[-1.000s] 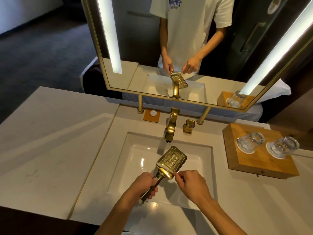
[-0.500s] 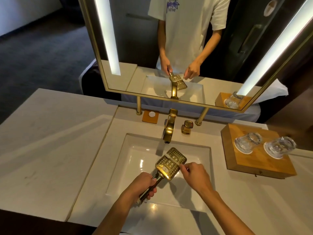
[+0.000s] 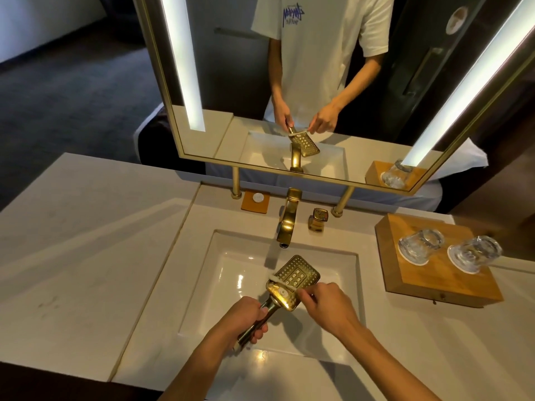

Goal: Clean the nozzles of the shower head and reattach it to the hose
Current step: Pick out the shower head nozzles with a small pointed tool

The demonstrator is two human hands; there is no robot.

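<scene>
Gleaming gold, the shower head (image 3: 295,280) has a flat, rounded-square face dotted with rows of small nozzle holes and a slim polished handle; it hangs tilted over the white rectangular sink (image 3: 231,285), face up, below the curved gold faucet (image 3: 288,221). No hose shows on it. A thin white brush (image 3: 282,283) lies across the face near the handle end, its pale bristle strip touching the metal.

Both forearms reach in from the bottom edge. The left hand (image 3: 246,316) comes up from the lower left, fingers wrapped tightly round the handle. The right hand (image 3: 327,302) arrives from the lower right, knuckles up, fingertips pinched narrowly on the brush's end just beside the head's right edge.

Smooth pale stone forms the counter (image 3: 86,256). To the right, a wooden block tray (image 3: 428,273) carries two upturned clear glasses (image 3: 421,246). A gold-framed mirror (image 3: 289,82) with lit strips reflects the same grip.
</scene>
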